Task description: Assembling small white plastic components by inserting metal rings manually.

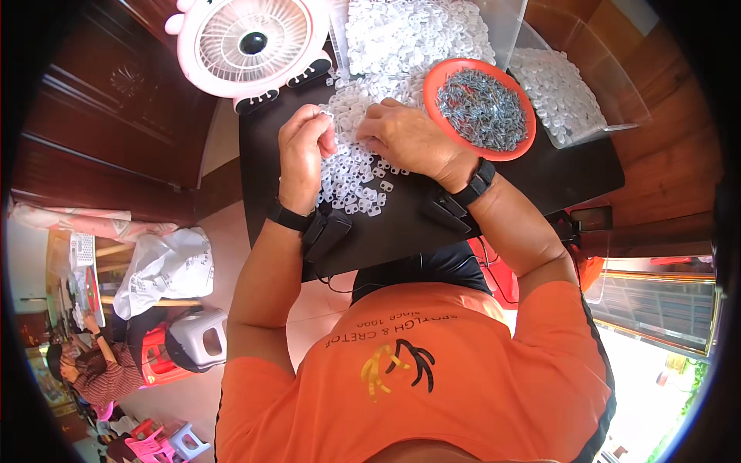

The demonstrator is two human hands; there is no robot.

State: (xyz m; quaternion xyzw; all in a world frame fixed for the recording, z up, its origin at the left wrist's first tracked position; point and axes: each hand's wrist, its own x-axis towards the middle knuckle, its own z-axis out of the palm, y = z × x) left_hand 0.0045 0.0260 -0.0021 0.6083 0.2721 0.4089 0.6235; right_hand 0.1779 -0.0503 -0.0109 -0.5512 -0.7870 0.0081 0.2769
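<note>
A loose pile of small white plastic pieces with holes (351, 181) spreads over the dark table, between and in front of my hands. My left hand (305, 143) is closed at the pile's left side, thumb and fingers pressed together; whatever they pinch is too small to make out. Over the pile's right side, my right hand (413, 139) has its fingers curled down and together, slightly blurred, and their tips are partly hidden. Close beyond the right hand stands an orange-red bowl (428, 104) full of small grey metal pins or nails (482, 108).
A clear bin (509, 31) heaped with white pieces stands at the back, with a second clear tub (617, 127) at right. A pink fan (185, 54) stands back left. Black boxes (328, 231) hang at my wristbands. Another person (104, 370) sits far left near stools (202, 339).
</note>
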